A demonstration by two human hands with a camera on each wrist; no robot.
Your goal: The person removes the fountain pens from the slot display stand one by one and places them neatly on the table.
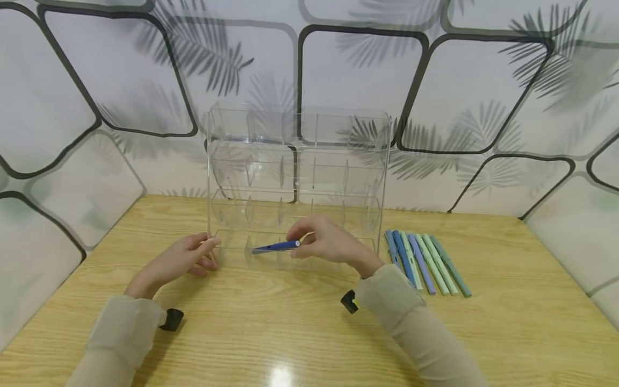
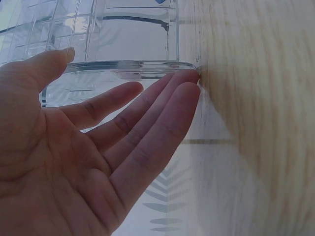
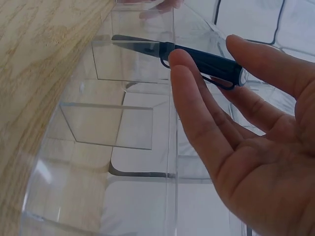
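Note:
A dark blue pen (image 1: 276, 246) with a wire clip lies tilted at the lowest row of a clear acrylic rack (image 1: 299, 196). In the right wrist view, the narrow end of the pen (image 3: 204, 63) shows through a clear panel, and the rest extends past its edge. My right hand (image 1: 329, 243) holds the pen near its thick end, between thumb and fingers. At the rack's lower left side is my left hand (image 1: 186, 258), with nothing in it. In the left wrist view, the left hand's fingers (image 2: 179, 110) are extended, fingertips at the rack's side edge.
Right of the rack, several pens (image 1: 427, 263) in blue, purple and green shades lie side by side on the wooden table (image 1: 271, 333). The rack has rows of compartments split by clear dividers (image 3: 113, 125). A patterned wall (image 1: 358, 80) stands close behind it.

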